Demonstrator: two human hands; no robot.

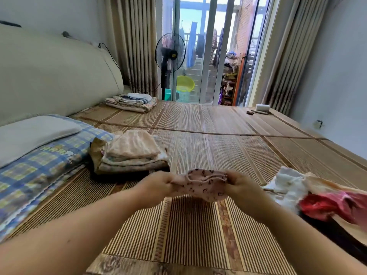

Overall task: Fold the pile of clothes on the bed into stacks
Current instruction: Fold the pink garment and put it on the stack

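The bed (208, 120) fills most of the room in front of you, with a striped mat (190, 225) on top. A big soft headboard (49, 76) runs along the left side. Below it, a gray pillow (33, 135) lies on a blue checked blanket (39, 175).

On the near right sits the pile (317, 197) of loose clothes, white, red and dark, all mixed up. Just right of the blanket is a stack (131, 155) of folded clothes with a peach one on top. A second stack (132, 103) lies far off on the left, by the curtain. A fan (170, 54) stands past the far end of the bed.

Your left hand (156, 185) and right hand (241, 185) are in the middle, near you. Between them is a small pink cloth (200, 185) with dark spots, bunched up. Each hand curls its fingers in and pinches one end of the cloth.
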